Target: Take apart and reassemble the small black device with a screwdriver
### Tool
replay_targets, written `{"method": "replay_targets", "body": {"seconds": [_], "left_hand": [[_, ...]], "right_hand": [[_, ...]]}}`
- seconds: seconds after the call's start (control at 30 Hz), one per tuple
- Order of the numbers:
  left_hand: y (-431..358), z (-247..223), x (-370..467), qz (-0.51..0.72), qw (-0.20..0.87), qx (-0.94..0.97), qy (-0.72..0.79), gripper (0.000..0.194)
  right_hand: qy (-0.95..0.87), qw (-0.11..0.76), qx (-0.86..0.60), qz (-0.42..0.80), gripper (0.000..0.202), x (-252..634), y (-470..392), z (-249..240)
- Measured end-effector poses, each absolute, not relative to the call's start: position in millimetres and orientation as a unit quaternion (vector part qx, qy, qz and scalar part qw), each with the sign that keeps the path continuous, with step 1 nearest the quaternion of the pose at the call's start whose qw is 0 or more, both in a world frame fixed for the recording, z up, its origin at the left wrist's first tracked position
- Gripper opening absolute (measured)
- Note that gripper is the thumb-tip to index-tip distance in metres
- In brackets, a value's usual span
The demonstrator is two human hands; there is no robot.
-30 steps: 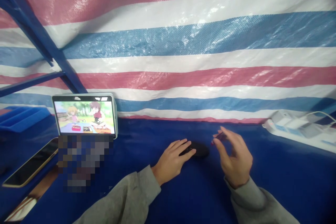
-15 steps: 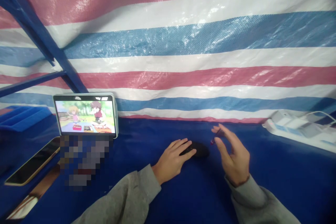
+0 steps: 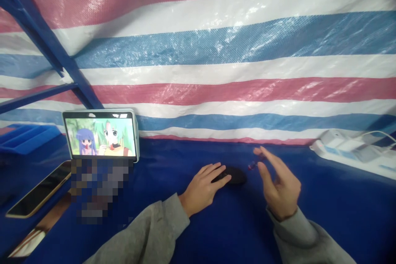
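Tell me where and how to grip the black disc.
Pinch the black disc by its right rim, coming from the right, the side where the right hand is. That edge is uncovered, while the left hand covers its left part. It looks thin and lies flat, so thumb and fingertips at the edge should probably serve best.

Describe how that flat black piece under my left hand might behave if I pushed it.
The flat black piece sits low and looks wide for its height, so it would probably slide rather than tip. Your left hand lies over one side, likely steadying it.
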State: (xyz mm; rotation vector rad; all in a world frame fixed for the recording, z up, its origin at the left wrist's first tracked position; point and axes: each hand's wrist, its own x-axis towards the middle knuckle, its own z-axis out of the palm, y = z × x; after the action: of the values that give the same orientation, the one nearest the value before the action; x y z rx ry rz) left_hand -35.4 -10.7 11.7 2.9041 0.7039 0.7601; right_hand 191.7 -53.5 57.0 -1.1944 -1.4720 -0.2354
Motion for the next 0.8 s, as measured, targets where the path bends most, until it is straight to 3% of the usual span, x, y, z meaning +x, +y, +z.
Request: {"method": "replay_targets", "body": {"seconds": [0.2, 0.33, 0.7, 0.8], "left_hand": [[-10.5, 11.9, -35.8, 0.248, 0.028, 0.941, 0.228, 0.048], [-10.6, 11.4, -35.9, 0.248, 0.026, 0.941, 0.230, 0.049], [-11.2, 12.6, -35.6, 0.236, 0.028, 0.944, 0.229, 0.055], [-11.0, 11.4, -35.2, 0.238, 0.026, 0.943, 0.233, 0.054]], "right_hand": [[-0.616, 0.574, -0.522, -0.137, 0.033, 191.8, -54.5, 60.2], [-0.645, 0.557, -0.511, -0.113, 0.042, 191.8, -54.4, 59.0], [-0.628, 0.570, -0.518, -0.109, 0.033, 191.4, -53.5, 58.1], [-0.630, 0.566, -0.522, -0.098, 0.039, 191.2, -53.6, 58.1]]}}
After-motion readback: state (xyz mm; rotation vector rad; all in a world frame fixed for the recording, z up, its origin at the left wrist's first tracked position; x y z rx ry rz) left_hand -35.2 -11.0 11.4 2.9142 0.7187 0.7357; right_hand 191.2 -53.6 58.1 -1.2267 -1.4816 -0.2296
